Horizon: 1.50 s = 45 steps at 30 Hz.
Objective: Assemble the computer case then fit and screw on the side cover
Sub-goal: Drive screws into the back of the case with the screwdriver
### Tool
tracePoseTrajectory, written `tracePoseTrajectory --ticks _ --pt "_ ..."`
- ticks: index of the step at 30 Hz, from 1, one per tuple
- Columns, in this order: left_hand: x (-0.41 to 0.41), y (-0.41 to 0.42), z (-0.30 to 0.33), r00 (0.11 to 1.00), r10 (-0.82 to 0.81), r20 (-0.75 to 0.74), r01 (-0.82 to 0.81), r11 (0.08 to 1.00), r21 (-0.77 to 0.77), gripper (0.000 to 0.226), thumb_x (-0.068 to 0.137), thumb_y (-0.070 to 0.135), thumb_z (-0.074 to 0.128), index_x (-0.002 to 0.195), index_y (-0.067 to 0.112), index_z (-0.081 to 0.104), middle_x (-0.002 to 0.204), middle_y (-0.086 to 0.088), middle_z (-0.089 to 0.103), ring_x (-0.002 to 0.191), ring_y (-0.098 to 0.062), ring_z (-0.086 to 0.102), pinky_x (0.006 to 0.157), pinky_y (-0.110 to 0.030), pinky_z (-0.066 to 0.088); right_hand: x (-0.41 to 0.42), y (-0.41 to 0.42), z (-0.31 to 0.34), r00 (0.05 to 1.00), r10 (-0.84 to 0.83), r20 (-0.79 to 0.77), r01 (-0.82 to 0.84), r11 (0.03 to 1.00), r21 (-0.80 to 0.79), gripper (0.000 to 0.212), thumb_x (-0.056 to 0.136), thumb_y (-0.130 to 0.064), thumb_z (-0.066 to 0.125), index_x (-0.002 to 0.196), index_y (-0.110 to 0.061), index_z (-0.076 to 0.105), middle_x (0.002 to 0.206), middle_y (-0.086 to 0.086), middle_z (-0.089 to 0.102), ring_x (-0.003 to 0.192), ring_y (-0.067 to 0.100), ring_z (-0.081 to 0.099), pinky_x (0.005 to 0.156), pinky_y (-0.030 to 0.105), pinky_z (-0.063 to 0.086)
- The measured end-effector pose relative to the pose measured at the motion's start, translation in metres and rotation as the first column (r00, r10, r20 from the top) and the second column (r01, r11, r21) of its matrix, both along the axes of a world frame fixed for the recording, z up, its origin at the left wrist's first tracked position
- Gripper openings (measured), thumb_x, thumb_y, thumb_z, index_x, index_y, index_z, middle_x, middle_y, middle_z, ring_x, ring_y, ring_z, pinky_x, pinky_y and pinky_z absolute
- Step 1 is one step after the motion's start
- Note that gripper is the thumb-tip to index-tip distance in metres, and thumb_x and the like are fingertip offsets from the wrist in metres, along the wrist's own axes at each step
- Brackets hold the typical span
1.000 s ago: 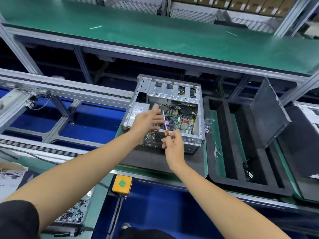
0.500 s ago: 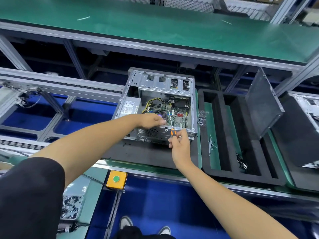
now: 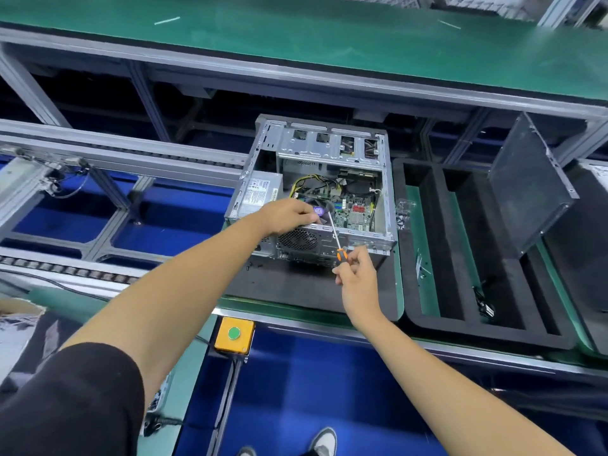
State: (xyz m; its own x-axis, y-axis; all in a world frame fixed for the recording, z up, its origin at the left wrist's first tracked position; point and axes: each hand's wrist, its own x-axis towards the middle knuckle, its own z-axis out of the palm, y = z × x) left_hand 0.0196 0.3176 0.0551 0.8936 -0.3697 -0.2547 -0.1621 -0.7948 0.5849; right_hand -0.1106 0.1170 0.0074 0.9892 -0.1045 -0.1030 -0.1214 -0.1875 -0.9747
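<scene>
Presently: internal fastening step, side cover not yet fitted. The computer case [image 3: 316,192] lies open side up on a dark foam pad [image 3: 296,284] on the line. The right hand [image 3: 357,278] pinches the orange handle of a screwdriver [image 3: 334,233], fingers closed round it; the shaft slants up and left over the case's near wall, tip down by the fan [image 3: 320,212] on the board. The left hand [image 3: 289,215] rests over that near wall beside the tip, fingers curled downward; whether they pinch a screw or only steady the fan I cannot tell.

Judgement: next move calls for seating the tip square in the screw head, then turning without slipping onto the board.

Edges: sheet-metal rims on all sides of the opening, yellow cables [image 3: 309,185] just behind the work. Open room is to the right, over the black slotted tray [image 3: 427,311], where the side cover [image 3: 529,189] leans upright, well apart from the case.
</scene>
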Motion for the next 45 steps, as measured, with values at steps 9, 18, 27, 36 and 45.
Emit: tracePoseTrajectory --ticks 9,18,27,36,45 --pt "0.006 0.004 -0.013 0.990 -0.035 0.136 0.038 0.999 -0.016 0.029 0.100 0.051 0.053 0.079 0.034 0.062 0.072 0.016 0.059 0.072 -0.006 0.054 0.063 -0.025 0.036 0.001 0.008 -0.021 0.987 -0.119 0.106 0.120 0.993 -0.008 0.022 0.093 0.001 0.048 0.081 -0.015 0.041 0.052 -0.009 0.057 0.055 0.010 0.047 0.058 0.027 0.039" --pt "0.012 0.005 -0.021 0.989 -0.026 0.144 0.040 0.994 -0.099 0.035 0.097 0.051 0.058 0.069 0.030 0.056 0.069 0.009 0.055 0.067 -0.012 0.050 0.070 -0.031 0.038 -0.010 0.019 -0.041 0.976 -0.120 0.180 0.129 0.991 -0.041 0.020 0.093 0.007 0.047 0.082 -0.007 0.041 0.050 -0.009 0.053 0.056 0.006 0.050 0.056 0.018 0.040" --pt "0.010 0.007 -0.019 0.977 -0.095 0.192 0.115 0.989 -0.098 0.035 0.098 0.055 0.055 0.083 0.024 0.062 0.080 0.010 0.060 0.075 -0.006 0.053 0.073 -0.030 0.040 -0.036 0.021 -0.069 0.978 -0.159 0.135 0.165 0.985 -0.040 0.021 0.092 0.004 0.051 0.080 -0.009 0.040 0.055 -0.010 0.053 0.053 0.011 0.044 0.060 0.028 0.040" --pt "0.005 0.009 -0.019 0.981 -0.093 0.171 0.120 0.980 -0.156 0.041 0.074 0.066 0.078 0.097 0.033 0.071 0.082 0.048 0.059 0.094 0.011 0.059 0.082 -0.024 0.046 -0.034 0.027 -0.069 0.969 -0.197 0.150 0.201 0.979 -0.012 0.018 0.093 0.003 0.048 0.082 -0.010 0.041 0.058 -0.004 0.059 0.054 0.013 0.047 0.054 0.019 0.041" --pt "0.004 0.007 -0.021 0.957 -0.103 0.272 0.117 0.993 -0.033 0.050 0.066 0.062 0.085 0.105 0.037 0.068 0.108 0.023 0.067 0.102 0.000 0.060 0.081 -0.028 0.047 -0.032 0.027 -0.063 0.970 -0.195 0.148 0.195 0.981 0.013 0.024 0.092 0.005 0.047 0.079 -0.014 0.040 0.052 -0.005 0.052 0.053 0.013 0.043 0.050 0.021 0.037"
